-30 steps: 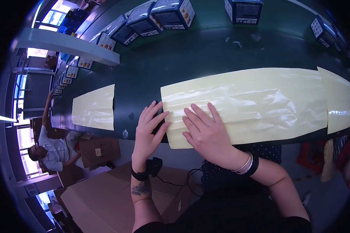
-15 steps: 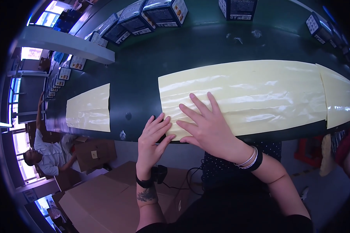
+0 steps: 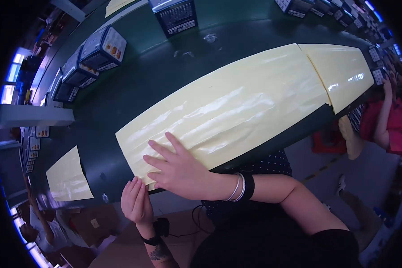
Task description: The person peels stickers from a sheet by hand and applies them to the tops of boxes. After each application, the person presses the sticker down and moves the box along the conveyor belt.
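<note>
Pressing flat with spread fingers, the right hand (image 3: 181,172) holds a pale yellow sheet (image 3: 236,111) on the green table (image 3: 134,85); the left hand (image 3: 136,201), fingers together, seemingly touches its corner.

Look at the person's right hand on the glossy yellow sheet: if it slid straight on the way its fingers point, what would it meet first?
The right hand points up-left across the large yellow sheet. It would probably first cross that sheet's left edge onto the bare dark green table; the blue boxes lie far beyond.
</note>
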`<state>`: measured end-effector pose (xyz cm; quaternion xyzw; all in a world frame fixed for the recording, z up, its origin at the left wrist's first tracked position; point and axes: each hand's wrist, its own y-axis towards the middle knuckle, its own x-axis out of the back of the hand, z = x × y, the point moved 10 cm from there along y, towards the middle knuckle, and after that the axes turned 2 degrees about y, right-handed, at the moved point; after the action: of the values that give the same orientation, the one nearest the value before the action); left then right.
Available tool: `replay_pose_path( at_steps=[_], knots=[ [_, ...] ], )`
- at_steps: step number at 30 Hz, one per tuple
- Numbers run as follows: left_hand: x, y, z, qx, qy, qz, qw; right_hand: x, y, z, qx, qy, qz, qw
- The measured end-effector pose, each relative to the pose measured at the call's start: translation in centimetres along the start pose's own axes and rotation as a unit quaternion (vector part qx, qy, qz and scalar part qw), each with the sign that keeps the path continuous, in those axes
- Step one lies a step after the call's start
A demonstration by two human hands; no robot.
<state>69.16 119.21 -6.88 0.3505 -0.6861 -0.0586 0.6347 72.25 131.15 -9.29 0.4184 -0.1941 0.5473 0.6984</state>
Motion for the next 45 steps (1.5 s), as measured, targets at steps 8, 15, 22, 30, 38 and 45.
replay_pose_path(
  at_steps=[8,15,22,30,38,45],
  knots=[
    [0.4,-0.9,-0.6,-0.027,0.043,-0.033,0.998,-0.1,0.1,0.3,0.014,-0.015,0.000,1.000],
    [1.9,-1.7,-0.7,0.006,0.037,-0.035,0.999,0.3,0.0,0.0,0.018,-0.016,0.008,1.000],
    [8.0,1.4,2.5,0.137,-0.093,-0.106,0.981,4.2,-1.7,4.0,0.201,0.097,-0.165,0.961],
    [0.1,15.9,-3.4,0.101,-0.240,0.128,0.957,16.7,-10.1,-3.7,0.104,0.079,-0.228,0.965],
    [-16.5,35.3,-16.3,-0.066,-0.269,0.247,0.929,23.7,-18.3,-13.5,-0.136,-0.045,-0.429,0.892],
    [-26.8,45.1,-23.0,-0.070,-0.176,0.172,0.967,22.9,-16.0,-12.9,-0.120,-0.094,-0.369,0.917]
  ],
)
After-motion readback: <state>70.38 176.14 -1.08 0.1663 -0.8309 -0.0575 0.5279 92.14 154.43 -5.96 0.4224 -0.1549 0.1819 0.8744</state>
